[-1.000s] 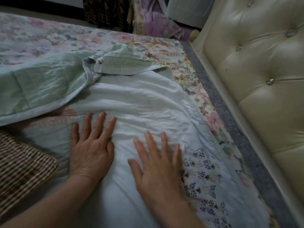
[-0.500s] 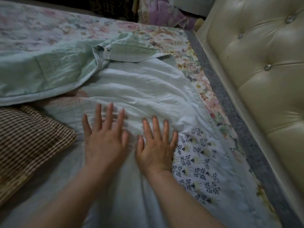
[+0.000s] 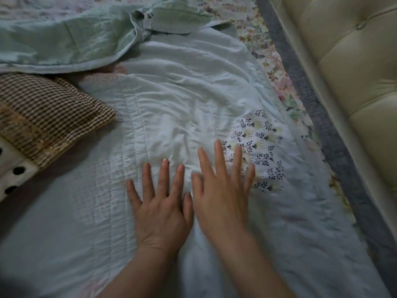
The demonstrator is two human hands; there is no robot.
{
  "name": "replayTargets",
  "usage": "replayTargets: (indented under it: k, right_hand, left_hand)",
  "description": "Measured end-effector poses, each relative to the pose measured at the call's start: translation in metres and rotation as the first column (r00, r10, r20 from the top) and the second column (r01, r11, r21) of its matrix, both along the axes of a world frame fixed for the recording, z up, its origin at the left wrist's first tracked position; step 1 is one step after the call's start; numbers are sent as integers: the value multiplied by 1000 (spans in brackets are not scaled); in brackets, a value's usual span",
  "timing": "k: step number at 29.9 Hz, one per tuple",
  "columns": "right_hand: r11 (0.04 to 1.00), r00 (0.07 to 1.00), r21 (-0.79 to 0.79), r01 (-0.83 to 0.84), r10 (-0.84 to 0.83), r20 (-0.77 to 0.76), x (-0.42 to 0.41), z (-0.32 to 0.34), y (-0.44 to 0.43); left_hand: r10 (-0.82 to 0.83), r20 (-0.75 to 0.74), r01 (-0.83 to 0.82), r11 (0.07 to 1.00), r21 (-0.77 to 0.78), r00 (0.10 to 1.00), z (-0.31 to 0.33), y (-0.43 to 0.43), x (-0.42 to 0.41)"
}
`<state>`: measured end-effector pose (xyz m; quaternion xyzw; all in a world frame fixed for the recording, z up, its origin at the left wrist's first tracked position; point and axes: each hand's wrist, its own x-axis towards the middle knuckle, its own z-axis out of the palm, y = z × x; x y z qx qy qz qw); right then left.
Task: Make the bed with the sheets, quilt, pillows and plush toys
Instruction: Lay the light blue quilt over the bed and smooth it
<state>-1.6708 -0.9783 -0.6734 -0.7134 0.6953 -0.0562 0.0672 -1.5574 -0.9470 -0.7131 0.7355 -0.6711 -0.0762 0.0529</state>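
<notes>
Both hands lay flat on the pale blue quilt, to the right of the checked pillow and nearer the camera than it. The left hand was spread wide, fingers straight, palm down, gripping nothing. The right hand sat just beside it, farther from the pillow. It was also flat and open, and its fingertips reached the edge of a white patch printed with small dark sprigs. It was slightly blurred.

The step in hand looked like smoothing the quilt, and creases ran across the cloth beyond the fingers. Up and right of the pillow, a green part of the quilt lay turned back in a loose fold. The next move probably calls for sweeping the palms outward, then drawing that fold flat. The floral sheet showed far right of the pillow, along the padded headboard. A dotted white item poked out from under the pillow.

No brand or writing could be read. A small tag on the fold carried dark marks too small to make out.
</notes>
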Motion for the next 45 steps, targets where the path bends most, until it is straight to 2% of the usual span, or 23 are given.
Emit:
replayTargets:
  k: [3,8,11,13,14,16,19,22,25,27,29,36,38,41,45]
  right_hand:
    - [997,993,-2,78,-78,-93,-25,-22,75]
    - [995,993,-2,98,-98,-66,-23,-43,59]
    - [996,994,4,94,-93,-50,-30,-42,69]
    - [996,996,42,83,-81,-39,-33,-41,73]
    - [996,996,28,80,-79,-36,-32,-41,73]
    - [996,997,41,83,-82,-12,-33,-39,75]
    - [997,1000,78,-5,7,-14,-37,-34,76]
    - [997,998,66,-27,23,55,-58,-19,144]
    - [989,986,2,148,-148,-83,-103,-4,284]
    - [988,980,-28,155,-157,-121,-123,-8,338]
    - [990,976,0,143,-142,-165,-136,-21,352]
    - [985,982,-37,171,-174,-73,-134,-28,351]
    - [985,985,-36,166,-168,-43,-130,-29,351]
    - [979,979,-71,192,-196,-55,-133,-30,355]
    - [984,982,-36,173,-176,-70,-137,-35,357]
  left_hand:
    - [11,28,-11,1000,11,1000,0,6,-6]
    - [41,27,-43,998,50,999,7,-4,-4]
    - [-4,-23,2,994,-112,1000,33,56,-25]
    - [-54,-86,37,982,-183,995,40,132,-52]
    - [-58,-121,36,984,-177,991,39,169,-62]
    - [-85,-71,80,994,-80,994,24,217,-71]
    - [-77,-1,77,997,12,997,1,217,-69]
    - [-71,-5,71,996,45,997,3,215,-66]
    - [-87,-8,88,995,47,996,5,218,-73]
    - [-41,-15,42,998,45,999,7,215,-70]
    - [-48,2,48,996,75,999,8,215,-72]
    - [-51,-27,54,992,110,998,24,228,-72]
    - [-118,-75,122,991,48,990,36,270,-79]
    - [-312,-94,315,949,18,945,33,380,-105]
    - [-337,-44,338,940,40,941,6,409,-115]
